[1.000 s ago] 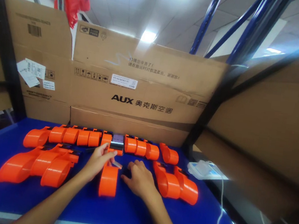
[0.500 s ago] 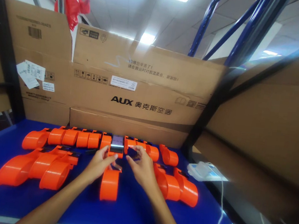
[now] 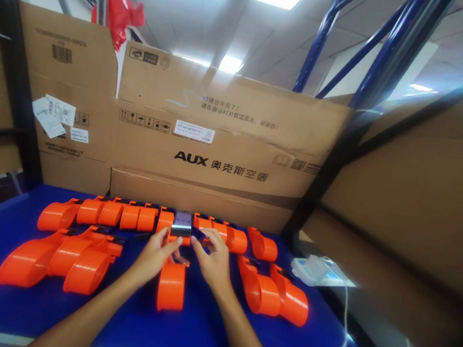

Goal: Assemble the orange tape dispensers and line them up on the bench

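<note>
An orange tape dispenser (image 3: 171, 283) lies lengthwise on the blue table (image 3: 205, 332) in front of me. My left hand (image 3: 154, 254) pinches its far end with thumb and forefinger. My right hand (image 3: 212, 257) sits just right of it, fingertips closed on a small dark part (image 3: 198, 233) held over that same end. A grey metal piece (image 3: 183, 222) stands just beyond my fingers, in the row of dispensers.
Rows of orange dispensers lie at the back (image 3: 126, 215), front left (image 3: 58, 257) and right (image 3: 272, 289). A cardboard wall (image 3: 221, 150) closes the rear and right. A white device (image 3: 315, 269) with a cable sits at the table's right edge.
My right hand lifted off the table beside the dispenser and came up to its far end with a small dark part; my left hand stayed at that end.
</note>
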The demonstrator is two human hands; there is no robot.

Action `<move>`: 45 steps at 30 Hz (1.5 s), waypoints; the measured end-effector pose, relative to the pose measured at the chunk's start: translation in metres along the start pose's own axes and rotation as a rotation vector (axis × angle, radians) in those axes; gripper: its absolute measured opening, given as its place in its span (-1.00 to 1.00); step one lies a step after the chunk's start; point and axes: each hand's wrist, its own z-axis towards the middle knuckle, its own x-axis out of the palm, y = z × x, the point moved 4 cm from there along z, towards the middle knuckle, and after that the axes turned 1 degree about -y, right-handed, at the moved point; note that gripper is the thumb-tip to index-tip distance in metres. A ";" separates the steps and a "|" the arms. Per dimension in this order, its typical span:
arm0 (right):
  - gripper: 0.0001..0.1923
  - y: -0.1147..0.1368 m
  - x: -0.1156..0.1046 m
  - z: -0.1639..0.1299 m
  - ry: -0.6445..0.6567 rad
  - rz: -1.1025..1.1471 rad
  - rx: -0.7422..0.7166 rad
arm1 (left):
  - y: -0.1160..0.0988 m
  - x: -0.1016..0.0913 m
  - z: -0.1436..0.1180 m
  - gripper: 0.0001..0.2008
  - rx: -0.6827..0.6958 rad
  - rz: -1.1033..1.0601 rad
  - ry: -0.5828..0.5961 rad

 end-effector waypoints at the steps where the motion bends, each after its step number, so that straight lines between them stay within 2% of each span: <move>1: -0.75 0.003 0.000 -0.002 0.009 -0.040 -0.010 | 0.000 0.000 0.000 -0.62 -0.001 0.002 -0.001; 9: -0.63 0.013 0.004 -0.013 0.165 -0.171 -0.058 | 0.003 -0.004 0.003 -0.60 -0.012 -0.008 -0.026; 15: -0.53 0.017 0.004 -0.016 0.189 -0.211 -0.081 | 0.007 -0.005 0.003 -0.59 -0.033 0.005 -0.042; 18: -0.55 0.016 0.004 -0.017 0.195 -0.225 -0.084 | 0.008 -0.006 0.003 -0.58 -0.036 0.023 -0.047; 23: -0.60 0.010 0.007 -0.019 0.173 -0.232 -0.006 | 0.008 -0.005 0.004 -0.57 -0.028 0.018 -0.050; 30: -0.83 0.013 0.007 -0.018 0.131 -0.160 0.015 | 0.005 -0.004 0.003 -0.55 -0.028 -0.009 -0.053; 45: -0.81 0.010 0.004 -0.019 0.170 -0.254 -0.011 | 0.007 -0.002 0.003 -0.61 0.004 0.006 -0.010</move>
